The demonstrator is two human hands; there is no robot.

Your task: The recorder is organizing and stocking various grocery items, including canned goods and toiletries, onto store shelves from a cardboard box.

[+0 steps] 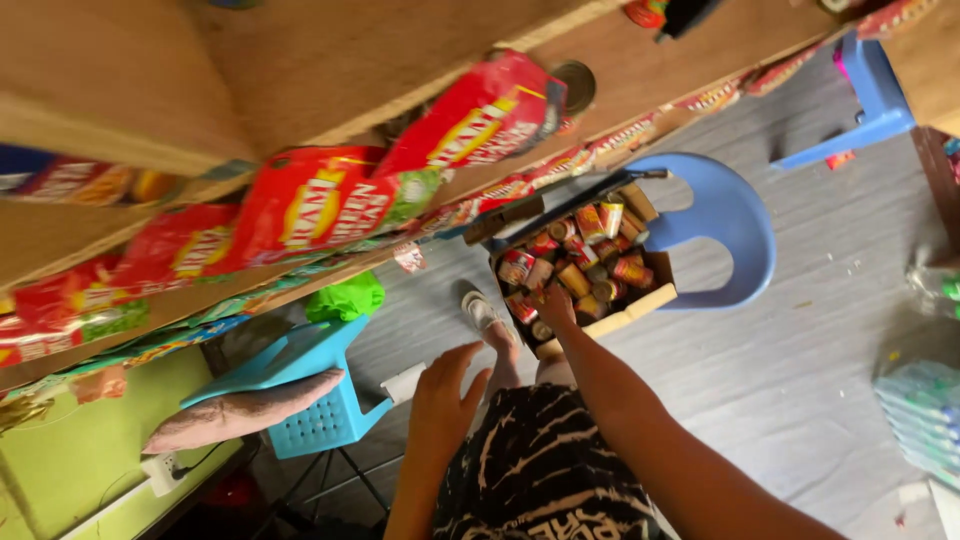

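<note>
Fingers of my right hand reached into the cardboard box of cans on the blue chair; their grip I couldn't tell. My left hand hung open, fingers spread, above my lap.

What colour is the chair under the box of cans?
Blue: the chair holds the box, seen from the head view.

The person wears a black garment streaked with pale brush-like marks, bare arms, and a light shoe.
</note>
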